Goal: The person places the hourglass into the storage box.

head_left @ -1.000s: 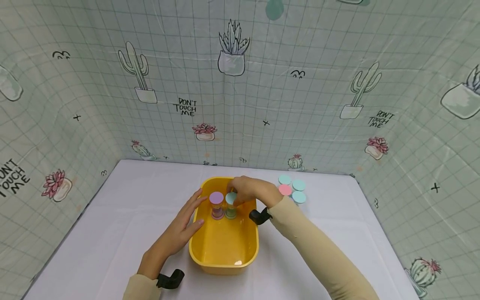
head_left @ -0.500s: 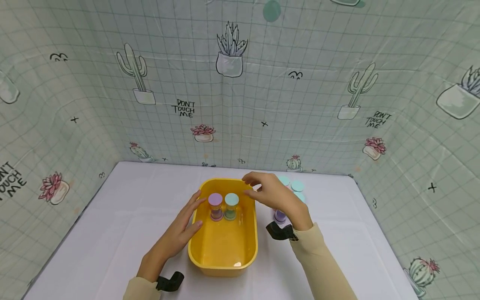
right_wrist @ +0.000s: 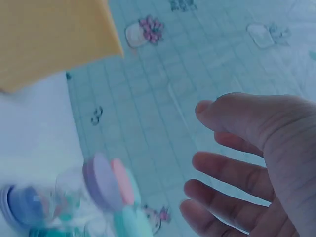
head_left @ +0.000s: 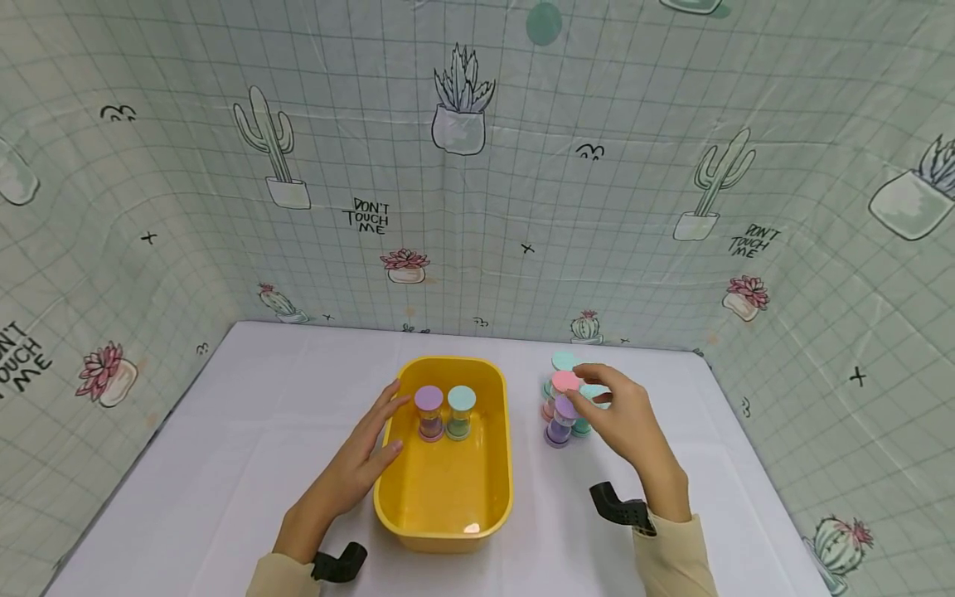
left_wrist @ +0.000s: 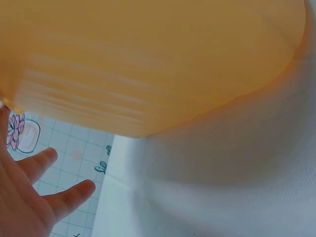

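Near edge: two beige sleeves point(head_left: 675, 564), each wrist carrying a black bracket point(head_left: 339, 564). Yellow bin point(head_left: 448, 493) left of centre on a white-covered table point(head_left: 186, 456), long sides running near to far. Left hand point(head_left: 356, 458) at the bin's left rim, fingers spread, fingertips over the edge, grasping nothing. Right hand point(head_left: 627, 419) beyond the bin's right side, above a cluster of sand timers; released, thumb and fingers apart, a gap to the caps in the right wrist view. Cluster upright, close-packed: purple-capped timer point(head_left: 559, 424) nearest, pink-capped timer point(head_left: 564, 383) behind it, pale-blue caps point(head_left: 564, 361) to the right and far. Inside the bin, far half: lilac-capped timer point(head_left: 429, 413) left, blue-capped timer point(head_left: 460, 412) right, both upright, side by side. Farthest: checked cloth point(head_left: 492, 191) printed with cacti.
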### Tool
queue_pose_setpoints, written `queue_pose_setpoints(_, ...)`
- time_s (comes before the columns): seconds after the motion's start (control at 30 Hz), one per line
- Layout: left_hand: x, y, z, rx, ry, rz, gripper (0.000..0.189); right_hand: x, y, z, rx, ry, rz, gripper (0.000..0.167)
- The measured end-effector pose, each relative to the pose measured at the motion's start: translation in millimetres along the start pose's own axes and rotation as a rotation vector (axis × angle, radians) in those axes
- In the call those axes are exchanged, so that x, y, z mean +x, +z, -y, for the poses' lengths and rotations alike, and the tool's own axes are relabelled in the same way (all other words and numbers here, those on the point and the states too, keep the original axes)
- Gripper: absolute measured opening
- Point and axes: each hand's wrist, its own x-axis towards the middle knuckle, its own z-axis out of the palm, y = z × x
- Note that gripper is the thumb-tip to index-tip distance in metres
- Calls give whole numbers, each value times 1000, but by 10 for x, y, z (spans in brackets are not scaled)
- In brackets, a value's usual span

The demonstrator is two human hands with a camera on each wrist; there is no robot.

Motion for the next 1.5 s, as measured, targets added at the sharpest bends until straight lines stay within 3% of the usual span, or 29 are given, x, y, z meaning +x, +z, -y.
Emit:
queue_pose_setpoints(0.27,-14,-19,-12,-11,1,0,56,-143,-72,-309,-46,65,-82,42)
queue_pose_setpoints(0.77,1,-3,0,-16,0,6,56,-164,74,-685,27,282,-9,59)
queue_pose_setpoints(1.23,-2,-5,-5,-6,-13,4,56,-147,245,-777,110,327,-17,59)
queue_pose_setpoints(1.5,-6,-12,13,9,-3,0,58,-137,307,-808,92,331,-22,58)
